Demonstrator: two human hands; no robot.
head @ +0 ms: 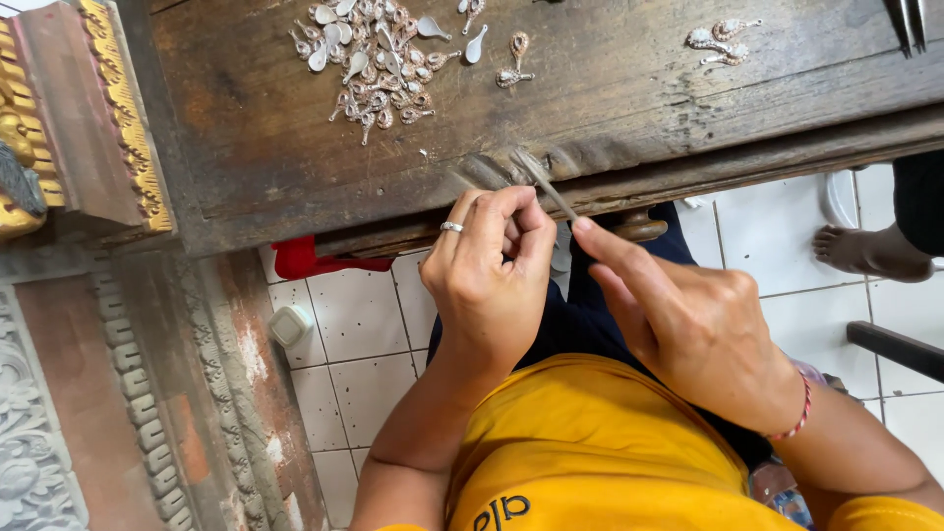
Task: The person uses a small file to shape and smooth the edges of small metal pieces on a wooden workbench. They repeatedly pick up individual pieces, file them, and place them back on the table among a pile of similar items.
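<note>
Silver-coloured, thin and blurred, the slim metal tool (544, 187) runs up and to the left from your right hand (688, 324), whose extended fingers pinch its lower end near the middle of the frame. I judge the blur to mean it is moving against whatever your left hand holds.

Your left hand (489, 285), wearing a plain silver ring (451, 227), is curled almost shut with the thumb and fingertips gathered just left of the tool. Something small seems pinched there, but the fingers hide it and I cannot tell what it is. You hold both hands right at the worn, notched front edge of the dark wooden workbench (551, 88), probably so that edge can brace the work.

At the upper centre of the frame, well apart from your hands, lies the heap of small silver teardrop-shaped pieces (369, 64), some plain and smooth, some with fine ornament. A single ornamented piece (514, 59) sits just right of the heap, and a small cluster of 3 ornamented pieces (721, 41) lies toward the upper right, seemingly sorted away from the rest.

Below the bench you see a white tiled floor (354, 344) and your yellow shirt (580, 442). Another person's bare foot (870, 248) rests at the right edge, and a gilded carved frame (59, 108) stands at the upper left.
</note>
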